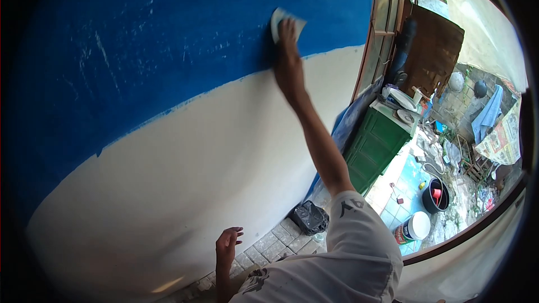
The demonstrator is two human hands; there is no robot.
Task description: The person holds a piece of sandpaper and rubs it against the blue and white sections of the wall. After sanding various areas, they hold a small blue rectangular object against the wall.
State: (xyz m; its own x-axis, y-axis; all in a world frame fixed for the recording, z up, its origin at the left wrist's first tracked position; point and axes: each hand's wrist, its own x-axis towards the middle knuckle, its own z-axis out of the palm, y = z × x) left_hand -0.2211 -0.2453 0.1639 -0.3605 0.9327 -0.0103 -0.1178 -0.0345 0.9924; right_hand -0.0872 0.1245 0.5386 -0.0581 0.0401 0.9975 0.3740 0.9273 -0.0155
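Against the blue upper part of the wall [185, 28], my right hand [287, 36] presses a pale, thin sheet or pad [279, 19], its fingers over it and the arm stretched up. White scratches and specks mark the blue paint left of that hand. Below an uneven edge the wall [213, 146] is white. My left hand [229, 241] is low in front of the white part, fingers partly bent and apart, holding nothing visible.
A black plastic bag [310, 217] lies on the paving [275, 242] by the wall's foot. Right of it stand a green cabinet [377, 140], a white paint bucket [418, 226] and a black tub [436, 196]. A framed window [383, 31] adjoins the wall.
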